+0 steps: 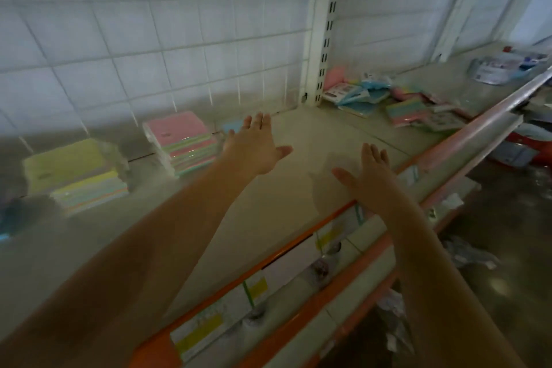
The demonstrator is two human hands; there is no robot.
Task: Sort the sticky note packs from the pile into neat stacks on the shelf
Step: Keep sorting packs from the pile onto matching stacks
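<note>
Orange edging ran along the shelf [298,140] front at six o'clock, with price tags clipped under it. Above the bare shelf, both arms reached forward: the left hand [254,149] at twelve o'clock and the right hand [370,173] at two o'clock were spread flat with straight fingers, and neither had hold of anything. Farther back toward the grid wall [149,39], the finished work stood at ten o'clock: a yellow stack [74,170] and, just right of it, a pink stack [182,140], both fairly square, with a lone blue pack [233,125] beside the pink one, partly hidden by the left hand. At one o'clock, past the upright post [322,39], the pile [397,101] of packs lay jumbled, pink, blue and striped ones overlapping. Judging by this, the sorting was perhaps half done; that loose heap remained to be carried over. More packaged goods [501,66] lay farthest away at two o'clock, too blurred to identify.
</note>
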